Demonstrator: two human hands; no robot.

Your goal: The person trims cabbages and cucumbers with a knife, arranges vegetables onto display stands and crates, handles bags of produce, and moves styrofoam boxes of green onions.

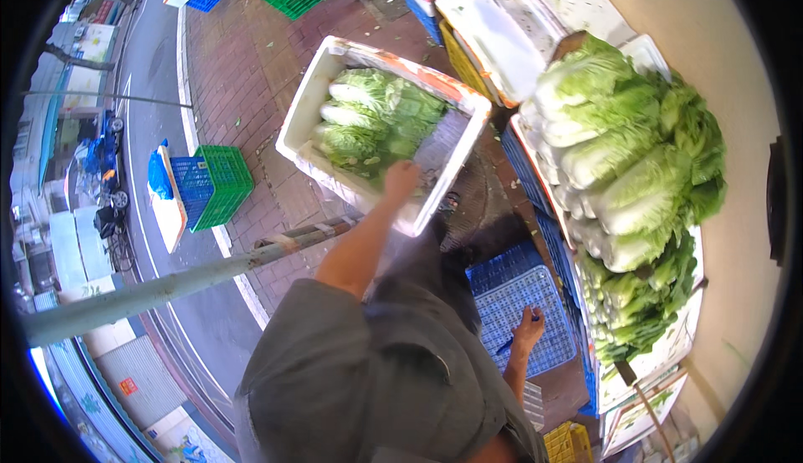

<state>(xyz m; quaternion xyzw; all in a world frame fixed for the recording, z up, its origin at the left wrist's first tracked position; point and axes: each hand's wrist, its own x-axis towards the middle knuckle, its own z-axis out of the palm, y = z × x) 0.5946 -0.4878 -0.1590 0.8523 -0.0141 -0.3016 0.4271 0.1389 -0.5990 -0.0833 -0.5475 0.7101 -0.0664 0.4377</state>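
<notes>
My left hand [401, 182] reaches into a white foam box [300, 111] in front of me, at the near side of several Chinese cabbages [359, 111]. Its fingers look curled, but blur hides whether they grip anything. The cabbages lie towards the box's left and middle; a pale purplish lining shows at its right. Low on my right side, my right hand [528, 331] is closed around a slender blue object [505, 345], perhaps a knife or pen, above a blue plastic crate [524, 293].
Large piles of Chinese cabbage [627, 149] and leafy greens [646, 293] stand along the right. A metal pole [188, 281] slants in from the left. Green crates [229, 187] stand by the kerb, and an empty-looking foam box [502, 30] is at the upper right.
</notes>
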